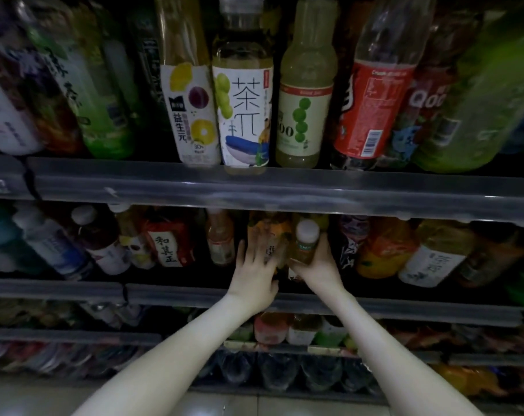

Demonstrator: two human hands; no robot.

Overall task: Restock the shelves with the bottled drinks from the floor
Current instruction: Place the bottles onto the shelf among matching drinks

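Observation:
Both my hands reach into the second shelf (194,291) of a dim drinks rack. My right hand (316,265) grips a small bottle with a white cap and amber drink (305,241), held upright at the shelf's front. Just left of it, my left hand (256,265) lies with straight fingers against an orange-labelled bottle (272,232) that stands on the same shelf. The two bottles are side by side and nearly touching.
The upper shelf (284,190) hangs just above my hands, packed with tall bottles such as a white-labelled tea bottle (244,115) and a red-labelled bottle (371,109). More bottles flank my hands on both sides. Lower shelves hold further drinks, and pale floor (239,406) shows below.

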